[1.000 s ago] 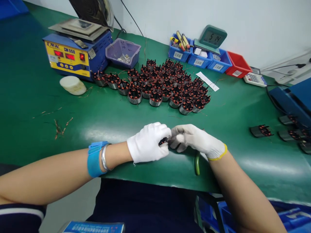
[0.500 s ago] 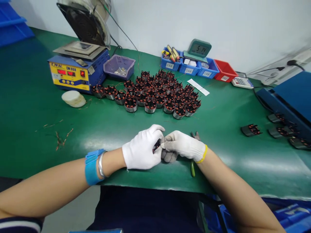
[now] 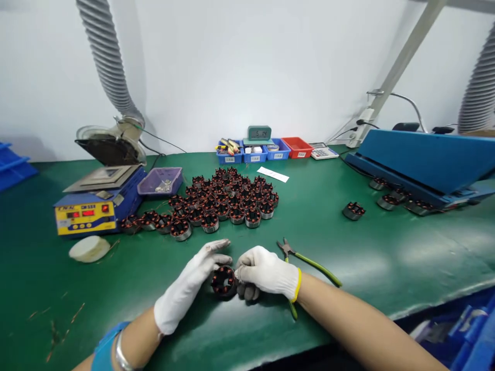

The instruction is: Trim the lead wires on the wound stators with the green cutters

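Observation:
A motor stator [image 3: 223, 283], dark with copper windings, sits on the green table in front of me, its open ring facing up. My left hand [image 3: 199, 273], in a white glove, is at its left and far side; the fingers are stretched out and the lower ones are close to or touching the rim. At the stator's right edge my right hand [image 3: 261, 272], also gloved, has thumb and forefinger pinched together. What lies in that pinch is too small to make out. Green-handled cutting pliers [image 3: 315, 265] lie with jaws apart, partly beneath my right wrist.
Several more stators [image 3: 222, 198] stand grouped beyond my hands. At left are a blue-yellow powered unit [image 3: 87, 219], a purple tray [image 3: 160, 181] and a white round block [image 3: 89, 249]. Small bins [image 3: 297, 147] and a clock [image 3: 259, 134] line the wall. A blue machine [image 3: 421, 165] stands right.
The head view has tilted up and shifted right. My left hand has loosened from around the stator, its fingers now extended, and the stator shows more fully. My right hand still pinches beside it.

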`<action>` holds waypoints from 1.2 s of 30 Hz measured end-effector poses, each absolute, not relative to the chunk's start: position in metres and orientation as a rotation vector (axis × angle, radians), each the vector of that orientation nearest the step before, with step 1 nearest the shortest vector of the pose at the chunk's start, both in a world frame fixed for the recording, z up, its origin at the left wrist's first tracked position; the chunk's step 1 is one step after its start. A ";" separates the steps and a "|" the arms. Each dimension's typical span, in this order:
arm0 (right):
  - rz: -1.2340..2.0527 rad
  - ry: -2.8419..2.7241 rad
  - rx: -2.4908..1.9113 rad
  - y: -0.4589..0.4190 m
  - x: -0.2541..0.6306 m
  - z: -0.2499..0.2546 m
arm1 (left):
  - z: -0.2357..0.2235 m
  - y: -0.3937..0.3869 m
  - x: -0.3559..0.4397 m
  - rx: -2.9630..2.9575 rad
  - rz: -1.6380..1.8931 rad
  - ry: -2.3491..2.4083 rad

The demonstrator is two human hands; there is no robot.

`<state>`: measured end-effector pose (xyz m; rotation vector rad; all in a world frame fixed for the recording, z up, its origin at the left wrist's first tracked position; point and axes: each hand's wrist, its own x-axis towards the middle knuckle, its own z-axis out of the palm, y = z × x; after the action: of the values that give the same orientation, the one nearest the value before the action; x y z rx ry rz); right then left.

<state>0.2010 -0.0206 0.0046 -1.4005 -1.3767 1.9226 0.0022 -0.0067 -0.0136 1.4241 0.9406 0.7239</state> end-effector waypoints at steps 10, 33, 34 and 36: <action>1.853 -1.369 -1.182 -0.020 0.210 0.008 | 0.010 -0.008 0.000 1.191 0.352 0.901; 1.747 -1.366 -1.140 -0.024 0.207 0.007 | 0.018 -0.025 0.000 1.182 0.582 0.832; 1.784 -1.325 -1.133 -0.023 0.206 0.007 | 0.019 -0.030 -0.002 1.369 0.708 0.848; 1.842 -1.264 -1.103 -0.022 0.204 0.006 | 0.019 -0.041 -0.006 1.832 0.910 0.814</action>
<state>0.2037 -0.0217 0.0061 -1.1029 -1.2638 1.8419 -0.0058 -0.0406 0.0193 1.8322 0.8143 0.9096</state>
